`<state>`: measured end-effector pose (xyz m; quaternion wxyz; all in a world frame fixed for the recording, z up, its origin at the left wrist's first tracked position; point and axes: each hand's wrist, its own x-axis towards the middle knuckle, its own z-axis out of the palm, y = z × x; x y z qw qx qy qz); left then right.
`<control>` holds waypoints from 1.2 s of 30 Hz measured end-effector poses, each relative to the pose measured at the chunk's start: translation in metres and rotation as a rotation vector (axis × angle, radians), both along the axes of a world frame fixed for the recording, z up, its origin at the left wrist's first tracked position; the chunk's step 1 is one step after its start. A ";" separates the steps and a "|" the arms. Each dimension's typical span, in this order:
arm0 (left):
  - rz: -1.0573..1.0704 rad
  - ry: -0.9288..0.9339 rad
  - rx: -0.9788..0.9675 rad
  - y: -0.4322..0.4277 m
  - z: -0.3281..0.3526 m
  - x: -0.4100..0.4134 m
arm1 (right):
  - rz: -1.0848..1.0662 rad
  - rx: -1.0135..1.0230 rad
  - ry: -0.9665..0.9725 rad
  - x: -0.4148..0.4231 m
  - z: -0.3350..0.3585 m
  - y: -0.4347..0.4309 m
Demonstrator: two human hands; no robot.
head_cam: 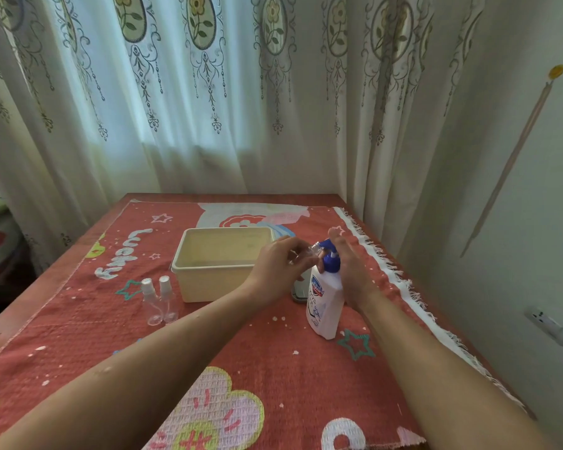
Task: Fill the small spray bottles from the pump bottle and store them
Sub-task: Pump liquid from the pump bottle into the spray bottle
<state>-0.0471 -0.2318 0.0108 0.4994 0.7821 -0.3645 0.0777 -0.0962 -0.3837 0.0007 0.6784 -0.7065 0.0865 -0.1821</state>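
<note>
Fringed mat [273, 352] (red), cream bin [208, 287], curtains [208, 125] — wall [517, 222]

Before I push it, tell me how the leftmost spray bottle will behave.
The leftmost spray bottle looks clear and empty, so probably very light. Tall and narrow on woven cloth, it would likely tip into its neighbour, then roll.

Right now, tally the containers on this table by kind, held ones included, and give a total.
Small spray bottles: 3, two standing spray bottles left of the bin, one held spray bottle in the left hand.
Pump bottle: 1, right hand against its pump.
Bin: 1.
Total: 5.
</note>
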 end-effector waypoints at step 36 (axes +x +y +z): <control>-0.014 0.032 -0.058 -0.001 -0.012 0.004 | -0.001 -0.074 0.004 -0.001 0.000 0.000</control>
